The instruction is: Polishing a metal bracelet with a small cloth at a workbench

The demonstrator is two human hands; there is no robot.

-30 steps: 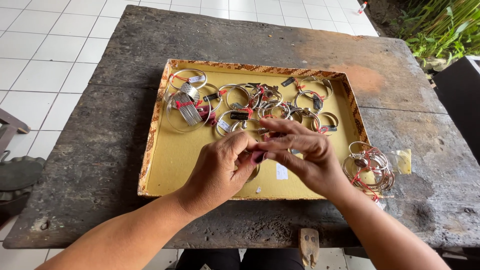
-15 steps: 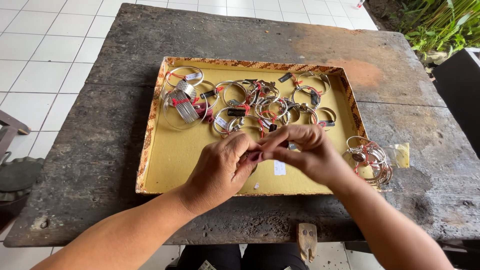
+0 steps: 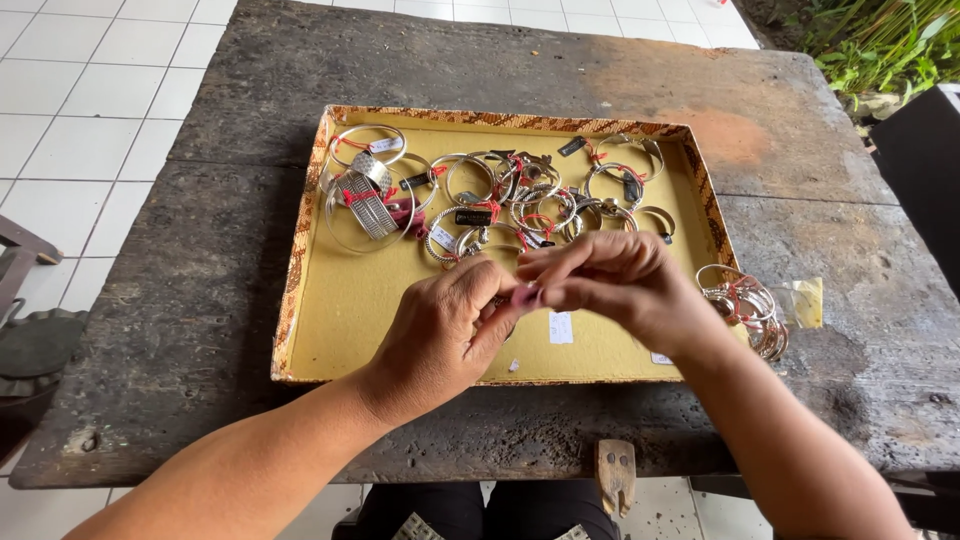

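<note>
Currently both hands meet over the near half of the yellow tray (image 3: 330,310). Left hand (image 3: 440,335) and right hand (image 3: 620,285) pinch the same small pink-red item (image 3: 526,295) between fingertips; too small to tell what it is. Silver bangles (image 3: 500,200) sit clustered along the tray's far side, with red ties and small dark rectangular tags. White rectangular label (image 3: 561,327) lies flat on the tray floor just below the hands. Another bangle pile (image 3: 748,305) sits on the wooden table (image 3: 200,300) right of the tray, next to a clear yellowish bag (image 3: 805,300).
</note>
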